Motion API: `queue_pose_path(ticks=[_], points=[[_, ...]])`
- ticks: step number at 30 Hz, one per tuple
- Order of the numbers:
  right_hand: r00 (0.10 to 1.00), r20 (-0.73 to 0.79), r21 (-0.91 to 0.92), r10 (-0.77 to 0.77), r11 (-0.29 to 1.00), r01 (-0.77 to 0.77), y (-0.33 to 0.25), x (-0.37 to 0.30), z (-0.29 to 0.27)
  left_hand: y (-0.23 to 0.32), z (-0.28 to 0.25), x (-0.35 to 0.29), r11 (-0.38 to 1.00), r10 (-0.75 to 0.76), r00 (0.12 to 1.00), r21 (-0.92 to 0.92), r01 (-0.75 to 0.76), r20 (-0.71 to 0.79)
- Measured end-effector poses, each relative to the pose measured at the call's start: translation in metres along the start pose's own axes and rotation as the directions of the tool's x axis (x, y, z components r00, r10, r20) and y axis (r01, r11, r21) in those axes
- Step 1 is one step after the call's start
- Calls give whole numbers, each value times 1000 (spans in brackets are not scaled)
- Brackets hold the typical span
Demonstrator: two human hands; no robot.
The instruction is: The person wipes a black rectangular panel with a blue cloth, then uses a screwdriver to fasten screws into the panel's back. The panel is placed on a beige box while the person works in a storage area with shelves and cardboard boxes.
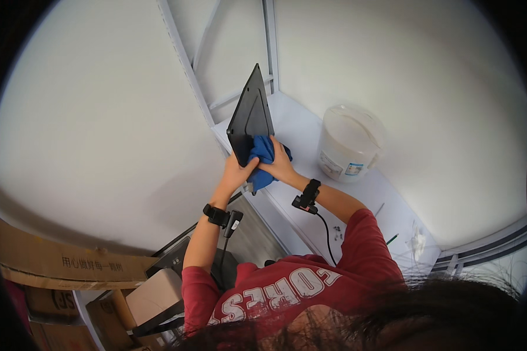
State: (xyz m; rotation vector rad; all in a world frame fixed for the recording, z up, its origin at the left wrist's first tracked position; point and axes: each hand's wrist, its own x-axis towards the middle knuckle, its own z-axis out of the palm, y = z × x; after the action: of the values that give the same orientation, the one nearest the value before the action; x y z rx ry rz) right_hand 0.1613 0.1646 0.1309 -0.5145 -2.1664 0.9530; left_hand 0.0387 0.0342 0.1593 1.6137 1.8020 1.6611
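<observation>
A thin black panel with a rounded raised outline and small corner holes is tilted up on edge over the near left part of the white table. Its lower end is in my left hand, the thumb lying across toward the cloth. Bunched against the panel's right face is a blue cloth, closed in my right hand. Part of the cloth hangs below both hands. The left fingers are mostly hidden behind the panel. Each wrist wears a black strap with a small cabled device.
A translucent white bucket stands on the white table, right of my hands. Small dark pieces, a dark green pen-like stick and a crumpled clear bag lie nearer. Metal posts rise behind. Cardboard boxes fill the lower left.
</observation>
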Motion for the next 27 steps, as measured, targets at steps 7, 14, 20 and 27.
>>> queue_pose_path(ticks=[7, 14, 20, 27], points=[[985, 37, -4, -168, 986, 168, -14, -21, 13, -4, -4, 1, 996, -71, 992, 44, 76, -100], [995, 95, -35, -32, 999, 35, 4, -33, 32, -37, 14, -14, 995, -100, 975, -43, 93, -196], [984, -9, 71, -177, 982, 178, -35, -17, 29, -14, 7, -3, 981, -163, 799, -182, 68, -578], [905, -225, 15, -360, 928, 373, -39, -2, 16, 36, -15, 1, 987, 111, 668, 161, 13, -736]])
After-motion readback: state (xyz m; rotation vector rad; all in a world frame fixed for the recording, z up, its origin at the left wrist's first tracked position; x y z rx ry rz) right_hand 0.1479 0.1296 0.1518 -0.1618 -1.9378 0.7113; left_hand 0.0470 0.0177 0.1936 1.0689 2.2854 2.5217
